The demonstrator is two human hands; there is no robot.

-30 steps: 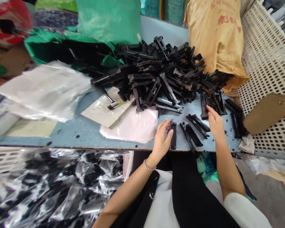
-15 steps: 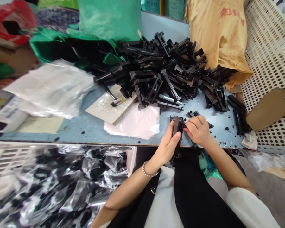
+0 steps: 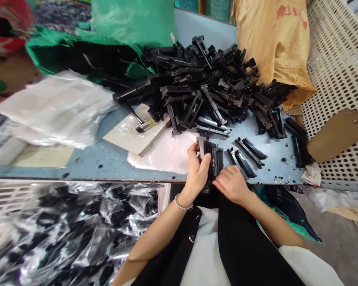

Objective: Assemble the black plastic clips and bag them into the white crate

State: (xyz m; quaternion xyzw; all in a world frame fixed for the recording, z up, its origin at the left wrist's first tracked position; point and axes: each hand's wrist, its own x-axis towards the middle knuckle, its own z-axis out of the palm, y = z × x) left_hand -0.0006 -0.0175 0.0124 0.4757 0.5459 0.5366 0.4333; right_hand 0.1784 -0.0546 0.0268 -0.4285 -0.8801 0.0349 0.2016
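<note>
Black parts clutter the table — yellow sack (creased) behind.

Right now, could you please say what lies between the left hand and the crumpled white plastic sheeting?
In the head view, outward from the left hand: pinkish plastic sheets, a flat beige board bearing a black part's end, then blue tabletop.

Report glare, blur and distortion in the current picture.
In the head view, glints break up the plastic bags at lower left, the red item at upper left is blurred, the black part in the left hand shows a grey sheen, and the perforated crate at right looks stretched, probably by a wide lens.
</note>
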